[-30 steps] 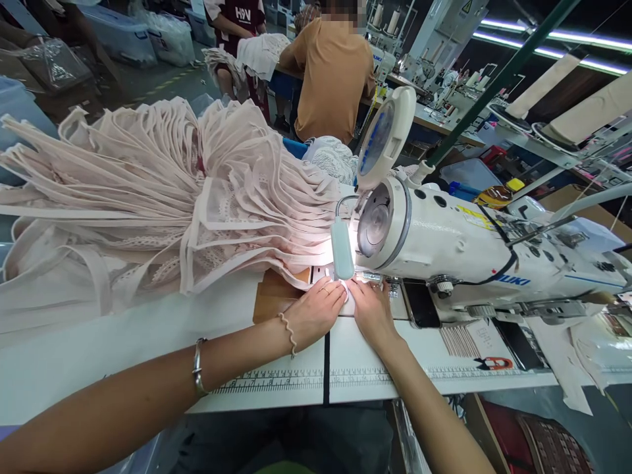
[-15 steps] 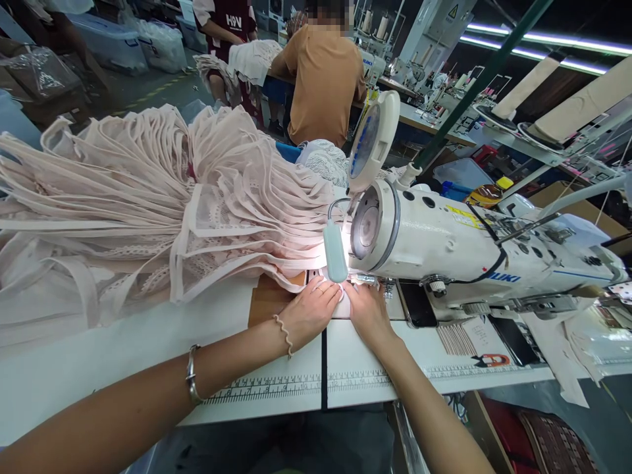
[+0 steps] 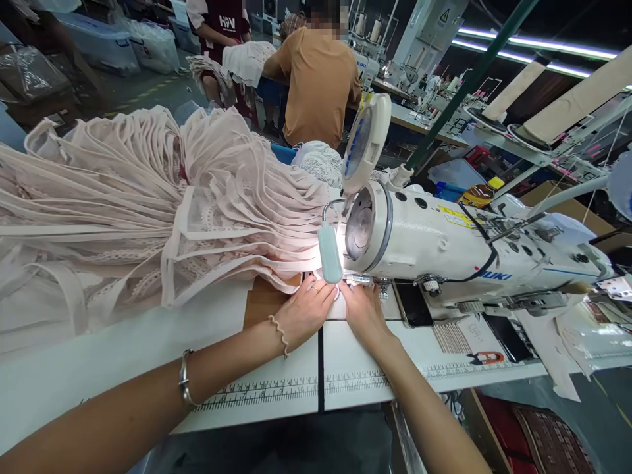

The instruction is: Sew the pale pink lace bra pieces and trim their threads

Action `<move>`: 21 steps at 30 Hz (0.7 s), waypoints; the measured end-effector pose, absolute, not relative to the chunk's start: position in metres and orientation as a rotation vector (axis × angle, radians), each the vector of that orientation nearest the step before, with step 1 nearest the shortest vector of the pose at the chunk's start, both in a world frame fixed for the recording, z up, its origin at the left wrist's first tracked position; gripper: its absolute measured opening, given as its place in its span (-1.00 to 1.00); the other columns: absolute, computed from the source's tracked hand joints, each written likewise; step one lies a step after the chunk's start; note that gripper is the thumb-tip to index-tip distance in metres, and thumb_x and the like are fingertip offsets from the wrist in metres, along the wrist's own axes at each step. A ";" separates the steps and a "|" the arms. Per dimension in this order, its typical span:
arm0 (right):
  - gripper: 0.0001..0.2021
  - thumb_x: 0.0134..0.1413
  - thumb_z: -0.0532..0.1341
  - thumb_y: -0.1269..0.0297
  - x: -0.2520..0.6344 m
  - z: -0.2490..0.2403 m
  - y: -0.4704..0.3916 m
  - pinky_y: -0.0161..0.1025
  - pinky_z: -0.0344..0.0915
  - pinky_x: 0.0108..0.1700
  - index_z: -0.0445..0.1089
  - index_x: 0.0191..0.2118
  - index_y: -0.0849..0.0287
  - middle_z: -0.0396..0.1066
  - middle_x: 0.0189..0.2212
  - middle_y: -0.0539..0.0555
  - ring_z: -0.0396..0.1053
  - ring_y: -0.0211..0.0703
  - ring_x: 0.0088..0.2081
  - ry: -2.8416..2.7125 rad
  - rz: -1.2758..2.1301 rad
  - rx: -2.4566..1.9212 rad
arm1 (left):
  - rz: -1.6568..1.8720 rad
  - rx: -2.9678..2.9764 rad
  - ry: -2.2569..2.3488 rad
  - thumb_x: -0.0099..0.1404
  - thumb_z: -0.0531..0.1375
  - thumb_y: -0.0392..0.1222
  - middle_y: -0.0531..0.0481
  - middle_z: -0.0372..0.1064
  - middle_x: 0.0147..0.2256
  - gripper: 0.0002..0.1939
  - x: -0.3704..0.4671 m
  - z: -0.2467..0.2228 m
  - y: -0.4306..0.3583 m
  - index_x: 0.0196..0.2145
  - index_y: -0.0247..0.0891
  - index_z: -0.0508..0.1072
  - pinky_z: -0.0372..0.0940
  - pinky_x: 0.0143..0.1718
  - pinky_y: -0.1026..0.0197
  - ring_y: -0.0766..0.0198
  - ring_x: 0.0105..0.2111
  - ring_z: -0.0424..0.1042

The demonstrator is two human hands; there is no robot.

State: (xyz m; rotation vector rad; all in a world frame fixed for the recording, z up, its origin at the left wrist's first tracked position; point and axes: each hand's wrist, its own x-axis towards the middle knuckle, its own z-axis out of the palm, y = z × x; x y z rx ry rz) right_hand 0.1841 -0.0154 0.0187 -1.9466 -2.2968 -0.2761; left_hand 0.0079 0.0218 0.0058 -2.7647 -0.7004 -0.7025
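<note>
Beneath the head of a white sewing machine (image 3: 419,237), both of my hands work on a small piece of pale pink fabric (image 3: 336,309). My left hand (image 3: 309,308) presses and holds it from the left, fingers close together, a thin edge of the fabric curving by the fingertips. On the other side my right hand (image 3: 365,311) pinches the fabric close to the presser foot. A pale green lamp (image 3: 330,253) hides the needle area and some of the fingertips. Left of the machine, a large heap of pale pink garments (image 3: 247,191) with lace and straps reaches the needle area.
A phone (image 3: 413,304) lies against the machine base. Orange thread snips (image 3: 486,357) and a dark flat object (image 3: 508,339) are farther right. A printed ruler (image 3: 266,390) runs along the table's front edge. A person in a brown shirt (image 3: 318,85) sits ahead.
The whole view has shifted slightly, so things appear a little farther left. My hands stay on the fabric at the machine with almost the same grip.
</note>
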 end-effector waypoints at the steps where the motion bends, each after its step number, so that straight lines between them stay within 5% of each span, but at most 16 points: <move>1: -0.69 0.29 0.04 0.41 0.184 0.019 -0.015 0.02 0.24 0.03 0.46 -0.01 0.05 0.48 -0.19 0.17 0.35 0.09 -0.11 -2.299 -0.269 -1.938 | -0.700 -2.763 -0.701 0.48 -0.12 -0.46 -0.22 0.49 -0.04 -0.64 0.009 0.006 0.021 0.05 -0.47 0.38 0.16 0.05 0.02 0.10 -0.03 0.44; 6: -0.59 0.26 -0.05 0.48 0.189 0.015 -0.015 -0.04 0.32 0.03 0.50 -0.02 0.09 0.51 -0.20 0.17 0.38 0.06 -0.07 -2.231 -0.269 -1.825 | -0.694 -2.747 -0.709 0.46 -0.09 -0.48 -0.16 0.49 -0.14 -0.67 0.007 0.010 0.025 0.00 -0.42 0.40 0.15 -0.01 0.04 0.11 -0.12 0.44; 11: -0.48 0.16 -0.07 0.60 0.197 0.002 -0.019 -0.21 0.40 -0.06 0.57 -0.08 0.05 0.54 -0.19 0.06 0.46 -0.14 -0.15 -2.055 -0.082 -1.662 | -0.625 -2.900 -0.694 0.39 0.00 -0.48 -0.10 0.45 -0.29 -0.77 -0.012 0.019 0.042 -0.29 -0.32 0.41 0.18 -0.17 0.12 0.13 -0.21 0.41; 17: -0.50 0.17 -0.05 0.58 0.198 0.003 -0.021 -0.15 0.39 0.06 0.57 -0.09 0.03 0.53 -0.07 0.05 0.45 -0.13 -0.03 -2.078 -0.035 -1.620 | -0.724 -2.927 -0.654 0.39 0.03 -0.41 -0.09 0.47 -0.19 -0.78 -0.017 0.022 0.047 -0.10 -0.33 0.42 0.19 -0.22 0.09 0.08 -0.14 0.38; 21: -0.52 0.18 -0.06 0.59 0.198 0.007 -0.023 -0.16 0.37 0.08 0.55 -0.08 0.09 0.53 -0.03 0.06 0.46 -0.15 0.00 -2.118 -0.052 -1.575 | -0.725 -2.880 -0.641 0.43 0.00 -0.37 -0.12 0.43 -0.28 -0.78 -0.011 0.021 0.048 -0.22 -0.30 0.45 0.19 -0.27 0.12 0.08 -0.17 0.37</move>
